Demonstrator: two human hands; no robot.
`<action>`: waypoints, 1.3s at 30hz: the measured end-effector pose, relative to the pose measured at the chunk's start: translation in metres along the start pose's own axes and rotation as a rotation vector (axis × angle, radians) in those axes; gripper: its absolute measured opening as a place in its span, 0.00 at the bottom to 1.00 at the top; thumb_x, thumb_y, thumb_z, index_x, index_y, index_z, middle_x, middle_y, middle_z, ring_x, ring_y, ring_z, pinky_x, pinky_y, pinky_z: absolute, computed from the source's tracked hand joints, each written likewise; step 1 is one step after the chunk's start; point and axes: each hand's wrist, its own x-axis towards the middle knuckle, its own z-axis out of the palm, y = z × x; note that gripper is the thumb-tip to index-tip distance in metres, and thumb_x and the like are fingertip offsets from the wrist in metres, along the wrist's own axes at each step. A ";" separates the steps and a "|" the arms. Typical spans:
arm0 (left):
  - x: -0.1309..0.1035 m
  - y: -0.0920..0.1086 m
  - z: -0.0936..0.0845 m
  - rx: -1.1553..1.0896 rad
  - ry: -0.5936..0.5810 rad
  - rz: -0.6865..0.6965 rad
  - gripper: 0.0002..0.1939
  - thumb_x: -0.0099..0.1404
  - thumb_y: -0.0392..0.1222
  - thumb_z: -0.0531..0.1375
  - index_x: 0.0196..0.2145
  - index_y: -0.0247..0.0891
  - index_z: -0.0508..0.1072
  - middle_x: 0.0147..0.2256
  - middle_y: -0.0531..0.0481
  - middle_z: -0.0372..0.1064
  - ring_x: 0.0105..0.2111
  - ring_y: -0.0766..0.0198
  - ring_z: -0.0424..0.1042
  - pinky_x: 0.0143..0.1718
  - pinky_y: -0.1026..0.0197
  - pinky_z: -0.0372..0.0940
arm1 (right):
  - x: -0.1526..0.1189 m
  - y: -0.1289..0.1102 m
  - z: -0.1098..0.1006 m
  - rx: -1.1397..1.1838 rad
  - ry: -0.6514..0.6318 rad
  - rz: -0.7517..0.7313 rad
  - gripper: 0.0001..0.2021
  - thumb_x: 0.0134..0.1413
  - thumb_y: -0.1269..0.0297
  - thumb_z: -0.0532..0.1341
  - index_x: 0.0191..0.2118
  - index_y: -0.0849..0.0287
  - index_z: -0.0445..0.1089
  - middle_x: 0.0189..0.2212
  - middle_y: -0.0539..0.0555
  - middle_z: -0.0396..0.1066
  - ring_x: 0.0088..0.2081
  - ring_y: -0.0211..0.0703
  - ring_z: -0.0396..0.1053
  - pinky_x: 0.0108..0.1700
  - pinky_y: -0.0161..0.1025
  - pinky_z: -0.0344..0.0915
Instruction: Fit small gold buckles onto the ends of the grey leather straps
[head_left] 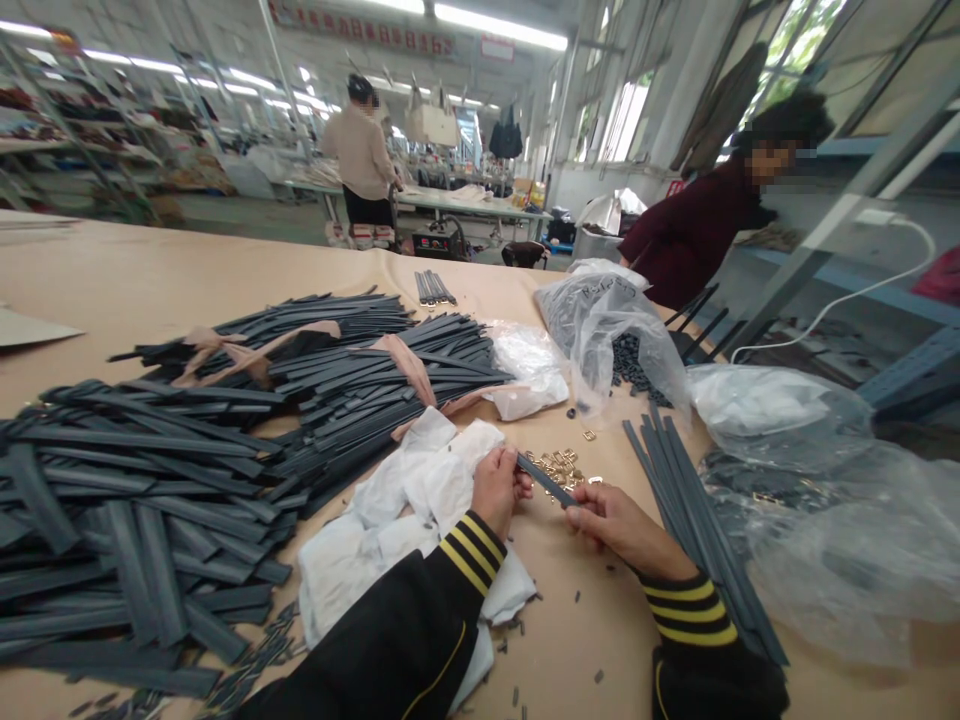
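A short dark grey strap (546, 479) stretches between my two hands, slanting down to the right. My left hand (498, 492) is closed on its upper end, fingers curled. At the lower end, my right hand (616, 524) pinches the strap between thumb and fingers. Just behind it lies a small heap of gold-coloured metal buckles (559, 466). Crumpled white sheeting (405, 495) spreads under and beside my left forearm. To the right of my right hand, several long grey strips (694, 520) lie side by side.
Piles of dark straps (135, 500) cover the left of the table (555, 640). Tied bundles (390, 370) lie behind. Clear plastic bags (600, 320) stand at the back right, one holding small dark pieces. A person (697, 220) leans near the right edge; another person (361, 160) stands farther back.
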 end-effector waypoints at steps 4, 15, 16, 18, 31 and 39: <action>0.000 0.002 0.001 -0.041 -0.041 -0.005 0.15 0.54 0.52 0.55 0.27 0.35 0.60 0.19 0.57 0.60 0.15 0.75 0.59 0.13 0.72 0.56 | -0.012 -0.004 -0.001 -0.233 0.310 -0.095 0.09 0.44 0.61 0.59 0.23 0.60 0.64 0.20 0.47 0.59 0.24 0.34 0.56 0.25 0.32 0.52; -0.022 -0.011 0.005 0.146 -0.937 -0.457 0.19 0.53 0.51 0.58 0.33 0.30 0.67 0.29 0.42 0.71 0.23 0.68 0.70 0.23 0.68 0.63 | -0.003 -0.019 -0.014 1.158 0.781 -0.348 0.08 0.46 0.60 0.59 0.30 0.57 0.62 0.23 0.45 0.60 0.22 0.28 0.58 0.25 0.28 0.59; -0.022 -0.011 0.004 0.133 -0.927 -0.473 0.18 0.53 0.50 0.59 0.33 0.30 0.67 0.28 0.43 0.71 0.21 0.69 0.69 0.21 0.69 0.63 | -0.003 -0.017 -0.014 1.155 0.810 -0.355 0.08 0.46 0.59 0.59 0.30 0.57 0.62 0.23 0.45 0.60 0.22 0.29 0.59 0.25 0.29 0.60; -0.021 -0.009 0.004 0.127 -0.894 -0.464 0.16 0.52 0.48 0.60 0.31 0.30 0.67 0.25 0.45 0.71 0.18 0.72 0.67 0.18 0.71 0.61 | -0.004 -0.013 -0.015 1.132 0.847 -0.349 0.08 0.47 0.58 0.58 0.31 0.55 0.62 0.24 0.45 0.62 0.24 0.30 0.60 0.28 0.31 0.62; -0.017 -0.005 0.008 0.171 -0.567 -0.269 0.15 0.50 0.47 0.59 0.23 0.34 0.61 0.16 0.56 0.62 0.12 0.76 0.59 0.10 0.75 0.52 | -0.079 0.006 0.001 -0.139 0.585 0.133 0.15 0.50 0.52 0.53 0.30 0.60 0.68 0.22 0.53 0.68 0.22 0.39 0.63 0.25 0.37 0.60; -0.018 -0.006 0.006 0.177 -0.601 -0.262 0.15 0.53 0.50 0.56 0.24 0.34 0.60 0.16 0.56 0.62 0.11 0.76 0.58 0.10 0.74 0.52 | -0.026 -0.020 -0.001 -0.570 0.339 -0.186 0.06 0.51 0.64 0.53 0.31 0.57 0.66 0.27 0.52 0.68 0.31 0.41 0.65 0.35 0.38 0.60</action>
